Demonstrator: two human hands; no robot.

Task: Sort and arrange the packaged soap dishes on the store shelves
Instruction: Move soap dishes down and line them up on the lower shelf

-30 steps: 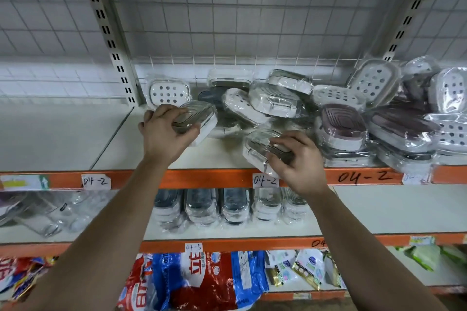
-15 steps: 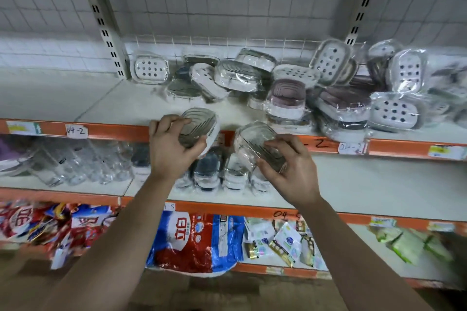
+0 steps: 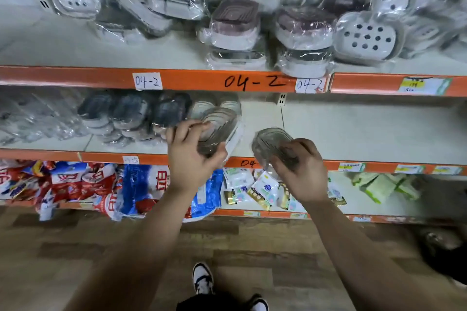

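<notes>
Middle shelf [image 3: 366, 129] behind, left grip [image 3: 192, 159] and right grip [image 3: 300, 171] each curl round one seemingly ribbed soap dish [image 3: 217, 129] [image 3: 271, 141].

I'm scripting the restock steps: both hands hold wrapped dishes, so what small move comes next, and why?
Probably lower the clear ribbed plastic-wrapped soap dish in the left hand onto the white middle shelf, just right of the matching clear dishes ending the row; bare shelf lies there.

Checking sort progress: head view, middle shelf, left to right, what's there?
blurred clear packs → dark soap dishes → left hand → left-hand soap dish → right-hand soap dish → right hand → bare shelf
</notes>
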